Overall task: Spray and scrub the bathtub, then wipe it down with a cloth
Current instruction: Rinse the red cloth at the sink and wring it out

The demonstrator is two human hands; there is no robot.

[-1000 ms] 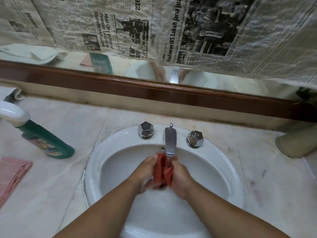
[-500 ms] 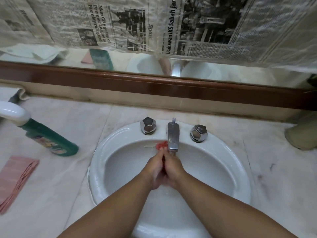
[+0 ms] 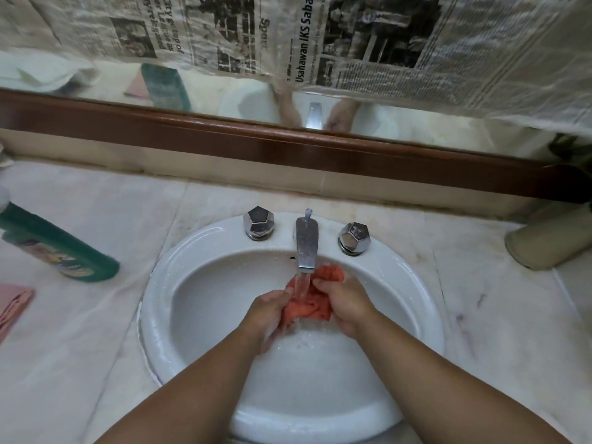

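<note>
1. A pale marble counter (image 3: 80, 347) fills the scene from left to right, with a brown wooden ledge (image 3: 288, 149) along its far side and a mirror (image 3: 224, 88) above that, partly covered by sheets of newspaper (image 3: 416, 43).
2. A white oval sink (image 3: 179, 267) is set into the middle of the counter, wet with droplets inside.
3. A green bottle (image 3: 61, 251) lies tilted on the counter at the far left, and a pink folded cloth (image 3: 12, 302) lies nearer, at the left edge.
4. A beige rounded object (image 3: 551, 241) sits on the counter at the far right; what it is cannot be told.
5. A metal tap (image 3: 307, 243) stands at the far rim of the sink between two faceted metal knobs (image 3: 259, 222), and water runs from its spout.
6. The left hand (image 3: 267, 312) and right hand (image 3: 344, 302) are over the basin, both closed around a bunched orange-red rag (image 3: 309, 307).
7. The rag sits between the two hands directly under the running water, its far end sticking out past the right hand's fingers (image 3: 323, 285), its near part pinched against the left hand's fingers.
</note>
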